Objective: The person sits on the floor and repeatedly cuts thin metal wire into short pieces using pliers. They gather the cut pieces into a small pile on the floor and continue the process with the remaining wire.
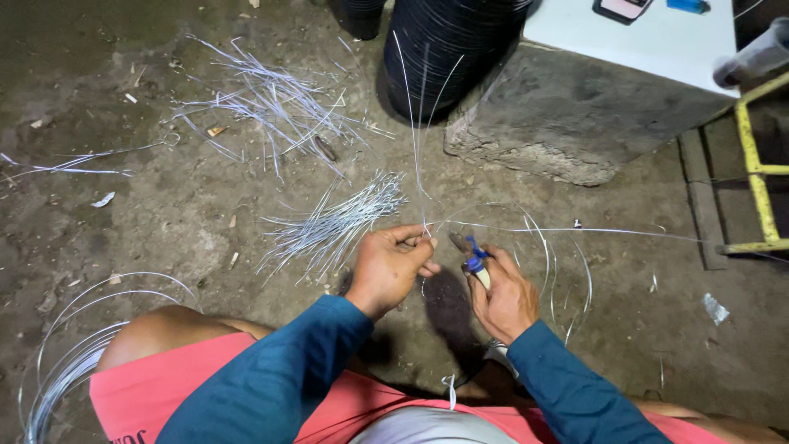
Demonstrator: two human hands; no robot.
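Silver thin steel wire [421,177] stands pinched in left hand [390,265] fingertips above the dirt floor; right hand [503,298] grips blue-handled pliers [470,256] just beside. Advice: keep wire taut, jaws square.

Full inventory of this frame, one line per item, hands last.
wire strands: a few, silver, pinched upright at the left hand's fingertips
pliers: one, blue grips, in the right hand
cut wire pile: one bundle, silver, on the floor left of the hands
scattered wire pile: one, silver, floor, upper left
wire coil: one, silver, lower left by the knee
loose wire loops: several, silver, floor right of the hands
black ribbed stack: one, black, top centre
concrete block: one, grey with white top, upper right
phone: one, dark, on the block's top
yellow frame: one, right edge
left hand: holds wire strands
right hand: grips pliers
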